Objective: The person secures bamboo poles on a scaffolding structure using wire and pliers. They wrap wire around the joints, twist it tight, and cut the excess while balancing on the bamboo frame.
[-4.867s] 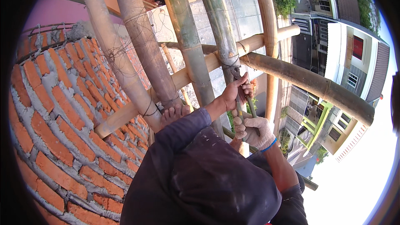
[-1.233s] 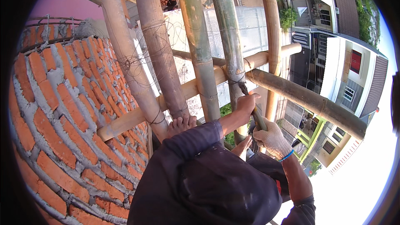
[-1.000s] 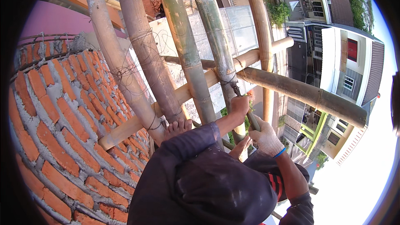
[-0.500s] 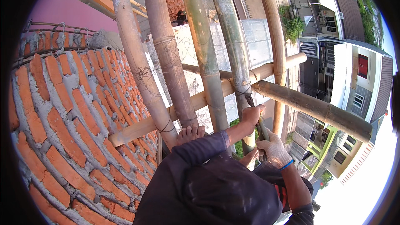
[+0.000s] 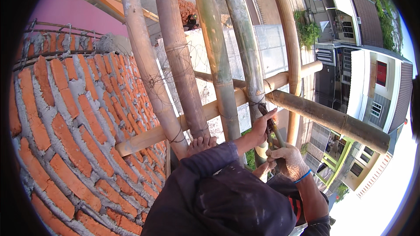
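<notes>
Long-handled pincers (image 5: 280, 136) are tilted against a greenish bamboo pole (image 5: 247, 57), their dark jaws at the wire tie where it crosses a horizontal bamboo pole (image 5: 210, 110). My gloved right hand (image 5: 289, 161), with a blue band at the wrist, is closed around the handles' lower end. Higher up, my bare left hand (image 5: 258, 132) is closed at the head of the pincers, one digit stretched across it; its other fingers are mostly hidden. A thicker bamboo pole (image 5: 328, 116) runs off to the right from the same joint.
My bare foot (image 5: 202, 144) rests on the poles. Loose thin wire (image 5: 153, 80) tangles around the left poles. A brick wall (image 5: 78, 135) with rough mortar rises at left. Far below lie a brick pile (image 5: 186, 6) and a person (image 5: 191, 21); houses (image 5: 385, 78) stand right.
My left hand has loosened from a fist, showing more of the pincers' head. The pincers' handles look further apart, and my right hand has shifted slightly down. The view has moved a little.
</notes>
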A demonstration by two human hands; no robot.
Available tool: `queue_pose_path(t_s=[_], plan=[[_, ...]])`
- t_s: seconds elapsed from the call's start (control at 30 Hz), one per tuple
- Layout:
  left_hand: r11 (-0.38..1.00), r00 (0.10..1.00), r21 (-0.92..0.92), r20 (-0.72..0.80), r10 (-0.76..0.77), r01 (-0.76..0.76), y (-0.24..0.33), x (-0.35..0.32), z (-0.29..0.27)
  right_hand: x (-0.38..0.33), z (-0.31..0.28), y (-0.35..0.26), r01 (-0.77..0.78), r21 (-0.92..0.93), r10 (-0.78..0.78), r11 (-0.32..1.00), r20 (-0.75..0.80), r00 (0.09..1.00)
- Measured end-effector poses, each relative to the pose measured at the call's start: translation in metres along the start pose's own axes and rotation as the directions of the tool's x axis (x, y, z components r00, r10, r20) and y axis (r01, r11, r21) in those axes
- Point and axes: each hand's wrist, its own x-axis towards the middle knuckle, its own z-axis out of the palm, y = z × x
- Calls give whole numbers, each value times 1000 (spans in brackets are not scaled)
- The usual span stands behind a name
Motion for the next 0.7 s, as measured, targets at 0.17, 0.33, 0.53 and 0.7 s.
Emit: queue_pose_path(t_s=[0.17,0.33,0.53,0.7], plan=[[931,977,-326,189,-103,161,8,-4,-1,2,-1,0,-73,209,56,975,87,995],[913,970,-340,162,-179,225,8,8,6,-6,7,-13,-75,60,74,995,20,997],[920,992,-375,9,-123,117,5,10,22,-37,53,-4,-124,-911,-671,-393,192,716],[963,992,-255,-76,-106,83,1,11,30,-19,52,-1,-383,-822,-662,-421,-10,750]])
